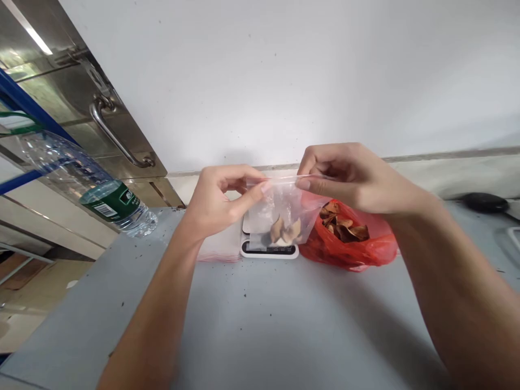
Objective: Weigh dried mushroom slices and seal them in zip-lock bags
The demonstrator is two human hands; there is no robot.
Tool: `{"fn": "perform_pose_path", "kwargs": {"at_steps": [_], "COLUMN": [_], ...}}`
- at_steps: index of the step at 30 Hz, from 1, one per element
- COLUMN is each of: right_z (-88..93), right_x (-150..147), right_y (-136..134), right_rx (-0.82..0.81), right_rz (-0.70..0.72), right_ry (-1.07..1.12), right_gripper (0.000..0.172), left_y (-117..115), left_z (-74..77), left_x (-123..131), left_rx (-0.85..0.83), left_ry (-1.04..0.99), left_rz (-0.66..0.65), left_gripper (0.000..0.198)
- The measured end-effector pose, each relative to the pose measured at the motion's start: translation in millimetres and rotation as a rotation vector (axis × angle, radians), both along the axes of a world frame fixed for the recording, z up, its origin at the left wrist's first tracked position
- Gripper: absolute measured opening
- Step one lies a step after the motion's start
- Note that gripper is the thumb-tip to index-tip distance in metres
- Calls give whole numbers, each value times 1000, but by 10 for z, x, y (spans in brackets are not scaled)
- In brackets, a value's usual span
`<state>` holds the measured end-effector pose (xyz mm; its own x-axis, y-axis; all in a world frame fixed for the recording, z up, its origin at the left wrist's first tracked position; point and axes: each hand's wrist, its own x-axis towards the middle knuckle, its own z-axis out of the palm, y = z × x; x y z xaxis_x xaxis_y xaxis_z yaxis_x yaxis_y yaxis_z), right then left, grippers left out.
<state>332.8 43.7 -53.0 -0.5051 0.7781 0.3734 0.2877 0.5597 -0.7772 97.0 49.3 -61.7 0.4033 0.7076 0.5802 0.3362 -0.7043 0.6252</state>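
A clear zip bag [280, 203] hangs upright between my two hands, with a few brown dried slices [284, 230] at its bottom. My left hand [221, 197] pinches the bag's top edge on the left, thumb against fingers. On the right, my right hand [341, 176] is closed on the same top edge. Behind and below the bag is a small white digital scale [269, 255], partly covered by it. A red plastic bag [357, 254] holding more dried slices [345, 228] stands open beside the scale, under my right hand.
Left of the scale lies a stack of clear bags [219, 244]. A large water bottle [109, 197] with a green label stands at the left. A black round object [485, 202] is at the far right. The grey table [260, 336] meets a white wall [260, 81]; dark crumbs dot it.
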Motion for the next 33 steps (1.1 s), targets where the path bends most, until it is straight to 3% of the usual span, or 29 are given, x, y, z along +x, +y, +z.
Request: {"fn": "perform_pose_path", "kwargs": {"at_steps": [7,14,22,29,33], "right_z": [42,35,36,13,10], "right_x": [-98,-74,-175,-55,-1], "right_y": [-45,-47,-67,-5,26], "right_rx": [18,27,97,-12,12], "right_rz": [-10,-37,-28,-39,-15], "right_ry": [-128,-121,-211,-200,-189], "right_gripper": [23,23,20,27,27], "left_y": [-15,-24,-52,-34,4], "left_z": [19,17,27,17,0], "left_x": [2,9,37,5,-31], "left_rx": [13,11,15,49,67], "left_ry": [64,17,63,97,64], "left_rz": [-4,56,-11,55,46], "left_gripper": [15,14,17,16,15]}}
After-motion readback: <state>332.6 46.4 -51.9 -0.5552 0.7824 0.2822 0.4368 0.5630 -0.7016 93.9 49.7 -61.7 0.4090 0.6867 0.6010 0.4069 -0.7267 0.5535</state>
